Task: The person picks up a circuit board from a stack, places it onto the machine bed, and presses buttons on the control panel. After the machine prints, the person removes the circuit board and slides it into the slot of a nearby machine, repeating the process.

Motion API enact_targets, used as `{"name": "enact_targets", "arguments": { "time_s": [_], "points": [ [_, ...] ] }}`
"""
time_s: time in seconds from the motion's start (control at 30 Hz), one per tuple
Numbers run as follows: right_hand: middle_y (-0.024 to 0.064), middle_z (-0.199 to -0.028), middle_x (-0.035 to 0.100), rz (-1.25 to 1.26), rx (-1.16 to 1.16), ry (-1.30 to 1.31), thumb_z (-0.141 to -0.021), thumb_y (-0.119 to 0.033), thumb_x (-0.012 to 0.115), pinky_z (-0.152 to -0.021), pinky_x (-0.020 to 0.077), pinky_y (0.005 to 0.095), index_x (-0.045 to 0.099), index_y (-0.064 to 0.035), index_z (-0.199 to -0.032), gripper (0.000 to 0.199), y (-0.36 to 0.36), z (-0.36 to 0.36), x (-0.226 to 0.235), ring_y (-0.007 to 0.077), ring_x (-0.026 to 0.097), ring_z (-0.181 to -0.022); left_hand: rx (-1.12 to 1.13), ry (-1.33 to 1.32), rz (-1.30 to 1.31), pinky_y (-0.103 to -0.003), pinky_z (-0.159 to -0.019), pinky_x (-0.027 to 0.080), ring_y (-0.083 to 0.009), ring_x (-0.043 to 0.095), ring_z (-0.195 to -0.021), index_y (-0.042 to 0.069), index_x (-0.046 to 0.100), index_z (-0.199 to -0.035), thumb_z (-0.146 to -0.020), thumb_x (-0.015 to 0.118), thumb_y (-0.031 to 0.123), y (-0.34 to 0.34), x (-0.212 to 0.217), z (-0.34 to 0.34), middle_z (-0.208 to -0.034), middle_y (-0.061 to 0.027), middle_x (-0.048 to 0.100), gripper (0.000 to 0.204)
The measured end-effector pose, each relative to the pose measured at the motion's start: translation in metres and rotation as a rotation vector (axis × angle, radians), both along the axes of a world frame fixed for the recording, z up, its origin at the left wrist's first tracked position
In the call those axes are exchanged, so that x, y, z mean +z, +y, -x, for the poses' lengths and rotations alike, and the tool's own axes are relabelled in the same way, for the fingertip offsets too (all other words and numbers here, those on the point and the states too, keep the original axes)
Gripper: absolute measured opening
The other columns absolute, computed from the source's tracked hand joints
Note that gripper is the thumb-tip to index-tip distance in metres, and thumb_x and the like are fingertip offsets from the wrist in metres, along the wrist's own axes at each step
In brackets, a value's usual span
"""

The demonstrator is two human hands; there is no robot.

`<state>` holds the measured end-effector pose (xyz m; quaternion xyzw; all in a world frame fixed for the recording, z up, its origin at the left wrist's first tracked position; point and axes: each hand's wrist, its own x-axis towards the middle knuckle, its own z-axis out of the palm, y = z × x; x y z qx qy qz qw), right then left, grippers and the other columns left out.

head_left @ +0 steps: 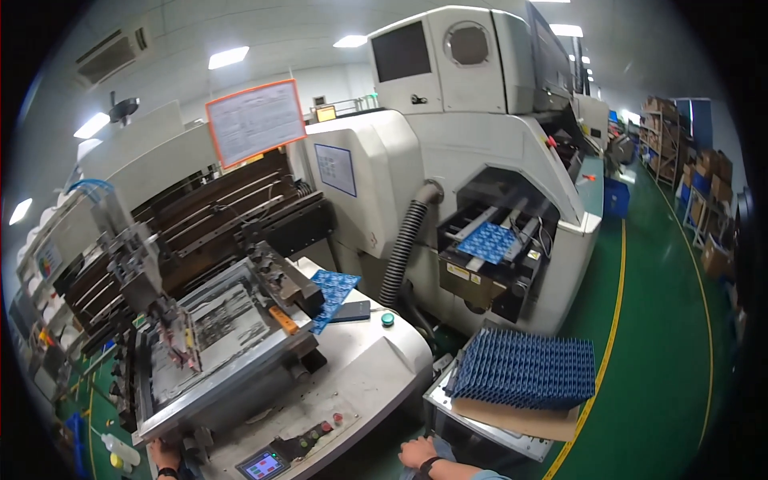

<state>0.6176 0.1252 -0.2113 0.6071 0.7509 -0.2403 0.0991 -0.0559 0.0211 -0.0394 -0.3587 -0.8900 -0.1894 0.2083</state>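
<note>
My left hand is at the lower left, beside the near corner of a metal-framed stencil in a printing machine. Its fingers are mostly hidden against the machine's edge. Over the stencil hangs a squeegee head, and grey paste is smeared on the surface. My right hand, with a dark band at the wrist, rests low in front of me on grey cloth. Its fingers lie loosely bent, and no object shows in them. A blue patterned circuit board panel lies on the machine's white top, partly behind the stencil frame.
Another blue board panel sits on the conveyor of a large white machine. Near my right hand, a blue ridged rack stands on cardboard over a metal cart. A touch panel and buttons are on the near edge.
</note>
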Motion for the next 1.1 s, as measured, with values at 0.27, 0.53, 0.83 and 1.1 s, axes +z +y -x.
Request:
{"name": "enact_targets", "arguments": {
  "time_s": [0.27, 0.53, 0.83, 1.1],
  "points": [
    [0.0124, -0.121, 0.068, -0.027, -0.046, 0.056, -0.093, -0.042, 0.055, -0.109, 0.0328, 0.0568, 0.07, -0.0136, -0.115, 0.039, 0.001, -0.012, 0.003, 0.0319, 0.056, -0.123, -0.382, 0.312, 0.278, -0.048, -0.099, 0.044, -0.0414, 0.056, -0.115, 0.004, 0.063, -0.121, -0.085, 0.066, 0.024, -0.005, -0.007, 0.036, -0.12, -0.0236, 0.064, 0.041],
    [0.012, -0.115, 0.071, -0.093, -0.061, 0.101, -0.091, -0.037, 0.056, -0.107, 0.0358, 0.0573, 0.073, -0.012, -0.108, 0.035, 0.002, -0.019, -0.006, 0.0328, 0.059, -0.116, -0.368, -0.14, -0.026, -0.044, -0.107, 0.038, -0.0385, 0.053, -0.12, 0.002, 0.064, -0.12, -0.088, 0.066, 0.014, -0.013, -0.01, 0.036, -0.123, -0.0181, 0.063, 0.035],
    [0.0118, -0.113, 0.071, -0.1, -0.083, 0.103, -0.092, -0.039, 0.056, -0.107, 0.0361, 0.0563, 0.073, -0.0123, -0.107, 0.035, 0.002, -0.017, -0.006, 0.0325, 0.059, -0.116, -0.39, 0.144, 0.134, -0.045, -0.104, 0.042, -0.0405, 0.055, -0.116, 0.005, 0.067, -0.118, -0.085, 0.068, 0.016, -0.018, -0.019, 0.062, -0.121, -0.0189, 0.065, 0.034],
    [0.0114, -0.112, 0.072, -0.1, -0.081, 0.109, -0.09, -0.038, 0.057, -0.107, 0.0355, 0.0568, 0.073, -0.0112, -0.108, 0.036, 0.004, -0.018, -0.005, 0.0329, 0.06, -0.115, -0.342, 0.157, 0.26, -0.046, -0.102, 0.042, -0.0387, 0.057, -0.115, 0.007, 0.069, -0.116, -0.087, 0.063, 0.022, -0.011, 0.003, 0.027, -0.119, -0.0172, 0.067, 0.033]
  ]
}}
